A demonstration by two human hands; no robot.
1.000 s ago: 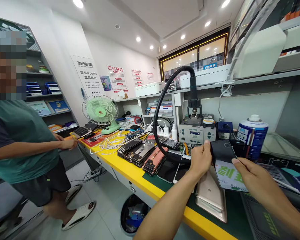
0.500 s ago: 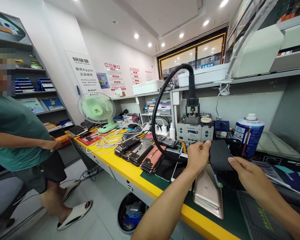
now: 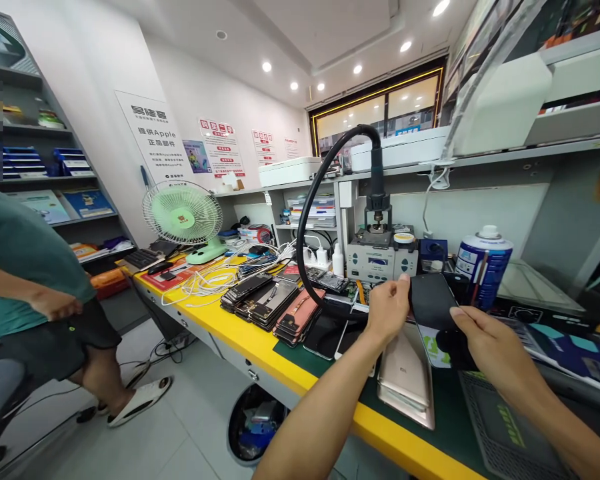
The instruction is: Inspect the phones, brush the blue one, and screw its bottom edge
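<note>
Both hands are on a dark phone-shaped slab [image 3: 433,303], probably a phone, tilted above the bench. At its upper left corner, my left hand [image 3: 389,310] is closed with fingers curled; its fingertips are partly hidden. My right hand [image 3: 480,333] grips the right edge, thumb on the front. A pale area with green patches shows on the slab's lower part, beside a black shape I cannot make out clearly. Below it lies a small stack of gold phone backs [image 3: 404,377] on the green mat [image 3: 367,393].
Several stacked phone parts [image 3: 273,303] and white cables [image 3: 210,283] cover the yellow bench [image 3: 250,347]. A black hose [image 3: 307,220] arches over a grey soldering station [image 3: 373,261]. A blue spray can [image 3: 483,267] stands behind my hands. A person [image 3: 30,260] stands left; a bin [image 3: 255,427] sits below.
More of the pale, green-patched area now shows on the slab's lower part. My view has turned slightly right, and the other person's hand has moved lower left.
</note>
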